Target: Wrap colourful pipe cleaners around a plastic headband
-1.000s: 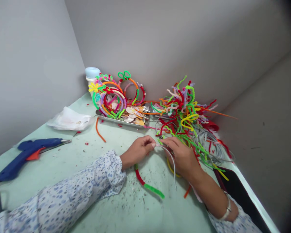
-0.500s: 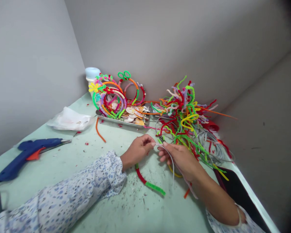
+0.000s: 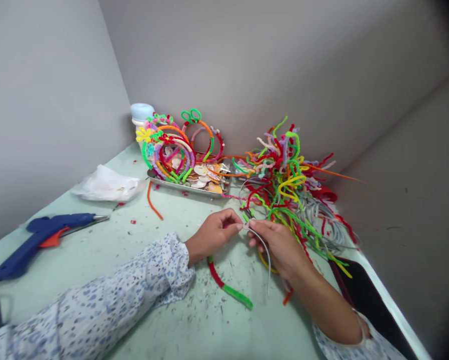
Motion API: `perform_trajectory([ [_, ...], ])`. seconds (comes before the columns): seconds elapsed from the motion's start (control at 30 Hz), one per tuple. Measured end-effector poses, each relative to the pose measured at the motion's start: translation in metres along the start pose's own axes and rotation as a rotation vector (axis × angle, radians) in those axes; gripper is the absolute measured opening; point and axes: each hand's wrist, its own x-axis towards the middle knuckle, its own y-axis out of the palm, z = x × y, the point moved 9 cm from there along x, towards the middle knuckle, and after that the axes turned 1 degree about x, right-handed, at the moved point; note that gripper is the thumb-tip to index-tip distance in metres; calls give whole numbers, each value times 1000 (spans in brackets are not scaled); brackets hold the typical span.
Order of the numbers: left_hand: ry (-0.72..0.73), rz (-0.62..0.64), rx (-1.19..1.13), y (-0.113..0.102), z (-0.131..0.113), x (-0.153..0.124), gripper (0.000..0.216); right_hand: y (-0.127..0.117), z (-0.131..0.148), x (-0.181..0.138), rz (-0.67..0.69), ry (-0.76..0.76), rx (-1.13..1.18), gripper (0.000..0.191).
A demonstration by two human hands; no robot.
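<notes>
Table (image 3: 164, 325): pale green, grey walls (image 3: 247, 75) behind
Left hand (image 3: 212, 234): ours, pinching the wire (image 3: 269, 265) at the fingertips
Right hand (image 3: 280, 245): we grasp the wire just beside the left's fingertips
Wire: between our hands, curving down at right
Strip (image 3: 237, 296): red and green, below our left hand
Glue gun (image 3: 46, 229): at our left

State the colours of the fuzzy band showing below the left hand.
The fuzzy band is green, red, then green; it shows best in the head view.
</notes>
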Motion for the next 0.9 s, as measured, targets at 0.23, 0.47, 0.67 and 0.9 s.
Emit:
perform_trajectory([
  [0.23, 26, -1, 77, 1, -5, -1, 14, -1, 10, -4, -67, -30, -143, 28],
  [0.47, 29, -20, 142, -1, -3, 0, 15, -2, 27, -9, -148, -195, -399, 23],
  [0.67, 27, -15, 200, -1, 0, 1, 15, 3, 40, -17, -184, -395, -660, 21],
  [0.9, 15, -24, 222, -2, 1, 1, 14, 16, 56, -32, -169, -730, -839, 15],
])
